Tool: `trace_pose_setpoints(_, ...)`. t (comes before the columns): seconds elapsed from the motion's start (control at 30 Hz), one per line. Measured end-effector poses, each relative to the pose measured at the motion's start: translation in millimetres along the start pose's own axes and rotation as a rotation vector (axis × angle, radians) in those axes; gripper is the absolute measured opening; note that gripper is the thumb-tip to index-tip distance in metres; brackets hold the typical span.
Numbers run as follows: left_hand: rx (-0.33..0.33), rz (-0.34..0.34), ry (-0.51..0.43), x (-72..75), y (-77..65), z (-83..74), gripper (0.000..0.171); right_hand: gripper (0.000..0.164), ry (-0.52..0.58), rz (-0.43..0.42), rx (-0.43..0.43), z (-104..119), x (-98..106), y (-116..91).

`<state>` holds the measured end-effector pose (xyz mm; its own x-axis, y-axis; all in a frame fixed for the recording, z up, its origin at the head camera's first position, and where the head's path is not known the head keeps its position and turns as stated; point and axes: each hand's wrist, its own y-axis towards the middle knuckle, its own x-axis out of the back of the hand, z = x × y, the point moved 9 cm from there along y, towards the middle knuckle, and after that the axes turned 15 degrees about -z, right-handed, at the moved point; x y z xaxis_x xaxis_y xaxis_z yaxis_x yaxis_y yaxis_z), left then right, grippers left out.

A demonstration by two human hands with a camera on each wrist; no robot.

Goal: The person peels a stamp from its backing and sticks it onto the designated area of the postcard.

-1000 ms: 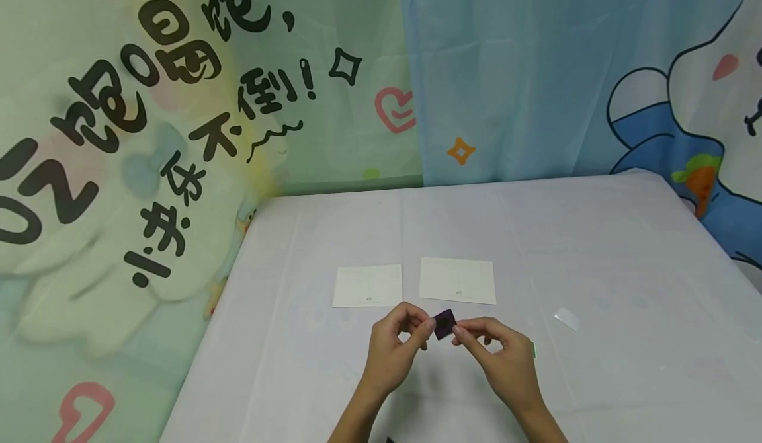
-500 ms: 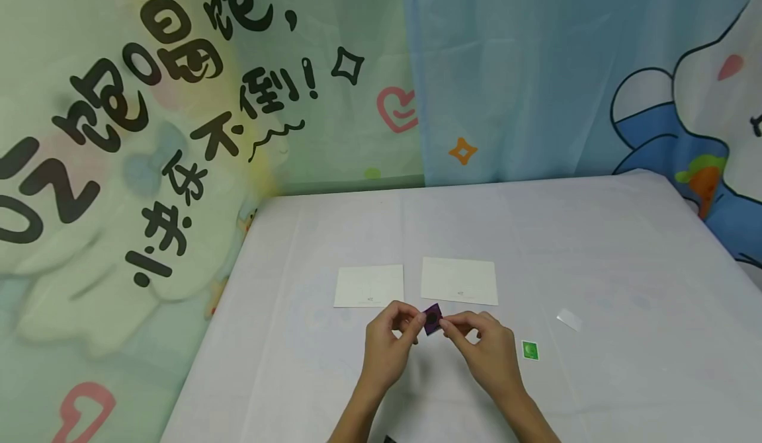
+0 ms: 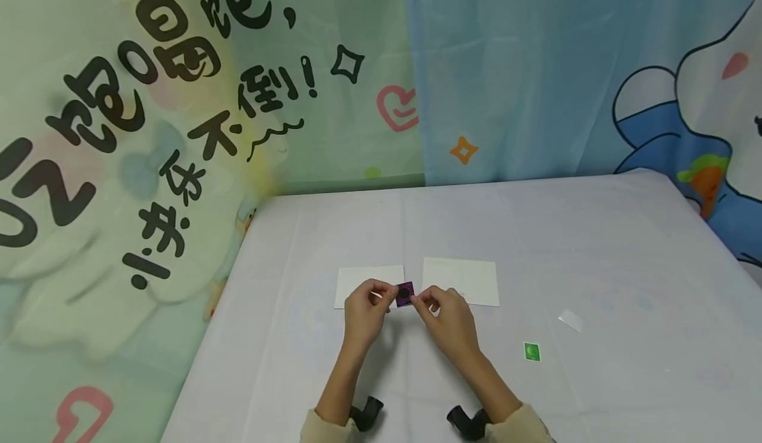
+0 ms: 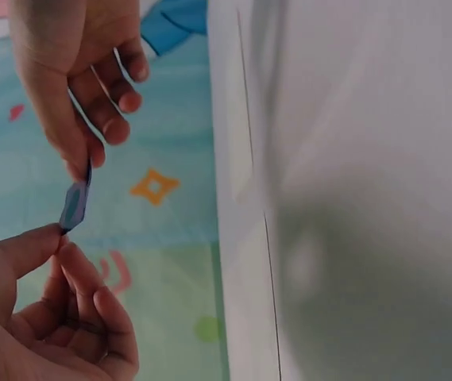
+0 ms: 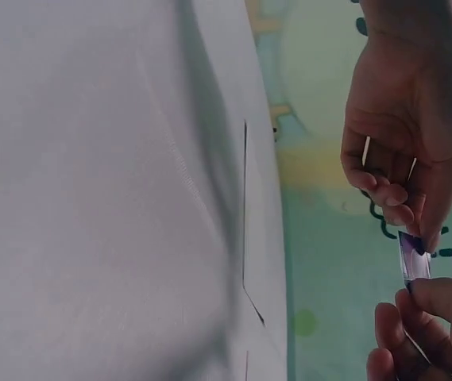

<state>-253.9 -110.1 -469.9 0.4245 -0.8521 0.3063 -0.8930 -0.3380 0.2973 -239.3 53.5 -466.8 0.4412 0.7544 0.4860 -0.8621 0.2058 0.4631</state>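
Note:
A small purple, stamp-like square (image 3: 405,293) with a dark round mark is held up between both hands in the head view. My left hand (image 3: 364,314) pinches its left edge between thumb and fingertips, while my right hand (image 3: 448,321) pinches the lower right corner. Seen from the left wrist, the square (image 4: 75,205) is tilted nearly edge-on, raised off the table. In the right wrist view its glossy face (image 5: 414,258) catches light. Behind the hands lie two white cards (image 3: 461,281), the left card (image 3: 364,276) partly covered by my left hand.
A green stamp-like square (image 3: 532,352) with a white border lies on the white tablecloth (image 3: 625,377) right of the hands. Farther back is a small clear piece (image 3: 571,320). Black wrist devices (image 3: 367,413) are strapped near both cuffs. Printed curtains hang behind the table.
Both hands have moved left and forward with the purple square, now in front of the cards. The green square has come into full view, and sleeves and wrist devices now show.

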Motion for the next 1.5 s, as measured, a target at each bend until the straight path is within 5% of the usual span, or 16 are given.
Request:
trace_pose_setpoints(0.27,0.017,0.008,0.151,-2.1,41.3,31.1,0.016,0.016,0.014,-0.03,-0.07,-14.3,-40.6,19.3)
trace_pose_setpoints(0.5,0.078,0.047,0.23,-16.4,62.9,57.1,0.019,0.018,-0.044,-0.041,-0.095,-30.0,-62.4,28.7)
trace_pose_setpoints(0.77,0.119,0.132,0.278,-41.0,66.8,77.8,0.019,0.013,-0.106,-0.055,-0.132,-48.6,-68.5,29.2)
trace_pose_setpoints(1.0,0.122,0.128,0.353,-38.8,75.0,89.0,0.019,0.014,-0.152,-0.064,-0.07,-39.6,-77.9,33.9)
trace_pose_setpoints(1.5,0.13,0.093,0.523,-36.9,75.8,83.6,0.019,0.014,-0.233,-0.068,-0.074,-48.3,-87.1,31.7)
